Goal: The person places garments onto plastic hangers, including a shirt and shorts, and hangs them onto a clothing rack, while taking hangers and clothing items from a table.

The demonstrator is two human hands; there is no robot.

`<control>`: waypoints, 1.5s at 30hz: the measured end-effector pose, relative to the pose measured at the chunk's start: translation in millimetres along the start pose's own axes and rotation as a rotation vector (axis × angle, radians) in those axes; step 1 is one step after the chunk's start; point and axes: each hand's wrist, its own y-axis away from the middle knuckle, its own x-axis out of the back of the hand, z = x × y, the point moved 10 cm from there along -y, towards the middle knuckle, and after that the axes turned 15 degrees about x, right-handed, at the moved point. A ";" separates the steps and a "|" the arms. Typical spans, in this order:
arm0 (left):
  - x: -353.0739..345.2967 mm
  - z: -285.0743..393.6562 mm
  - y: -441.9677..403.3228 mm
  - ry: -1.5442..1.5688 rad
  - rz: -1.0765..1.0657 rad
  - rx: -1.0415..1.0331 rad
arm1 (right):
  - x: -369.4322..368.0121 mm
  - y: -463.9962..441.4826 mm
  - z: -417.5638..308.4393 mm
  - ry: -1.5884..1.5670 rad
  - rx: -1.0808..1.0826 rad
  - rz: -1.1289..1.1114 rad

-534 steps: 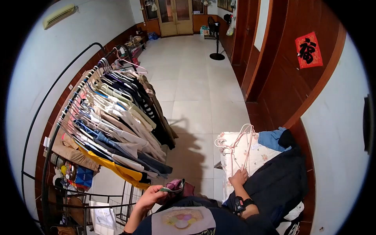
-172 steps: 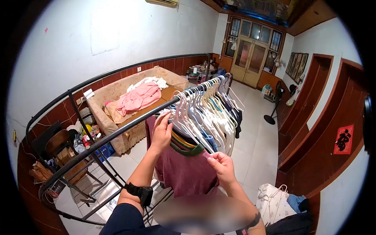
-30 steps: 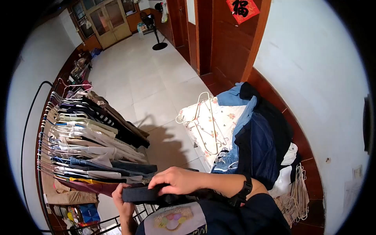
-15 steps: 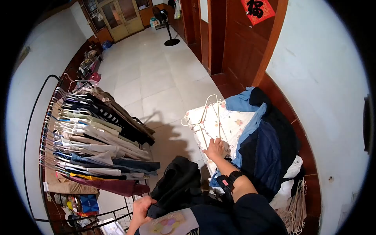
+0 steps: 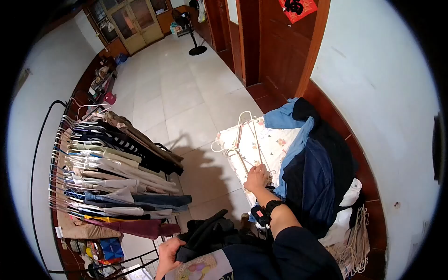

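Observation:
My left hand (image 5: pixel 170 256) is closed on a bunched black garment (image 5: pixel 207 235) held against my body at the bottom. My right hand (image 5: pixel 257 178) reaches out over the floral padded surface (image 5: pixel 275 142), its fingers closed around the lower end of pale wire hangers (image 5: pixel 239 135) lying there. Beside the hangers, to the right, lies a heap of blue and black clothes (image 5: pixel 318 175). A maroon garment (image 5: pixel 140 228) hangs at the near end of the full clothes rack on the left.
The black rack frame (image 5: pixel 33 163) runs along the left. More hangers (image 5: pixel 357 242) hang in a bundle at the lower right. A standing fan (image 5: pixel 191 35) is on the tiled floor (image 5: pixel 186 88) farther back. A brown door (image 5: pixel 284 51) is at the right.
Since a second ago my right hand has left the dark cloth near my left hand and moved right to the hangers, closing on them. The black garment now hangs from my left hand alone.

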 end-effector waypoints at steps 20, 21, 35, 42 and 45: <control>37.8 6.7 -25.4 -0.374 0.327 0.086 | 112.6 94.8 2.5 -0.977 0.430 0.702; 37.4 -0.1 -27.9 -0.383 0.313 0.124 | 108.9 97.5 -1.5 -1.124 0.441 0.681; 73.7 -6.0 -69.8 0.242 0.221 0.035 | 194.3 163.8 -74.9 -1.423 0.404 0.502; 94.0 1.7 -72.6 0.197 0.311 0.039 | 206.5 194.4 -81.6 -1.581 0.575 0.222; 99.3 12.3 -67.4 0.116 0.338 -0.055 | 216.0 212.2 -86.9 -1.396 0.624 0.026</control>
